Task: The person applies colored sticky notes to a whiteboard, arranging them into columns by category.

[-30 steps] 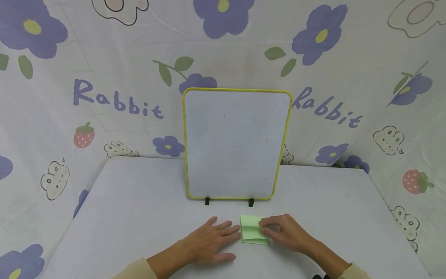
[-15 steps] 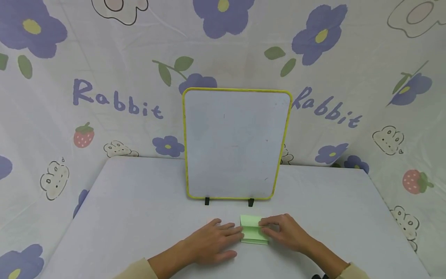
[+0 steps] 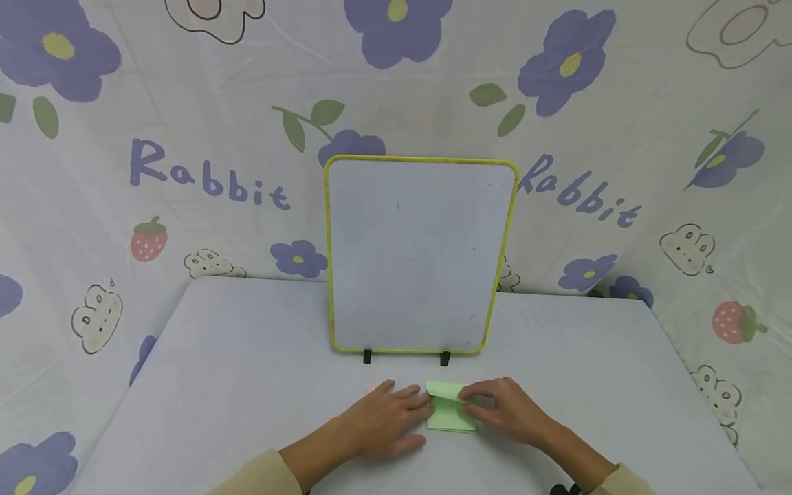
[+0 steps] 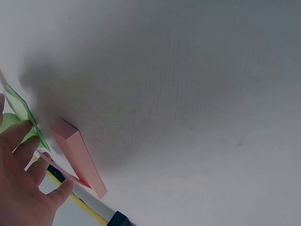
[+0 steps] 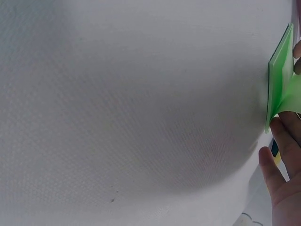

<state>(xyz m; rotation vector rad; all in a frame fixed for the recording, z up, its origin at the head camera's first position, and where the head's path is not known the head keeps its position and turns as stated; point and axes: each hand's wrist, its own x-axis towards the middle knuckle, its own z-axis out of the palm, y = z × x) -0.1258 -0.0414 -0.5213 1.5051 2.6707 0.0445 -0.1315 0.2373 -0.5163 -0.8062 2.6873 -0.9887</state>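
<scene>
A green sticky-note pad [image 3: 452,421] lies on the table below the whiteboard. My right hand [image 3: 509,411] pinches its raised top sheet [image 3: 447,390] at the right side, thumb and fingertips together. The right wrist view shows that sheet [image 5: 292,96] curving up off the pad. With fingers spread and fairly straight, my left hand [image 3: 386,423] touches the green paper's left side. In the left wrist view, a pink sticky-note pad [image 4: 80,160] sits beside the left fingers, one pink sheet [image 4: 63,172] lifted from it; the head view mostly hides this pad behind the hand.
A yellow-framed whiteboard [image 3: 421,254] stands on black feet [image 3: 445,359] just beyond the hands. Behind the table [image 3: 260,357] hangs a curtain [image 3: 235,144] printed with flowers and rabbits. A small black object [image 3: 566,489] shows at the bottom edge near the right forearm.
The green top sheet has lifted, its lower edge now folded up toward the top. My left hand has shifted slightly right and away from me; the right hand stays nearly still.
</scene>
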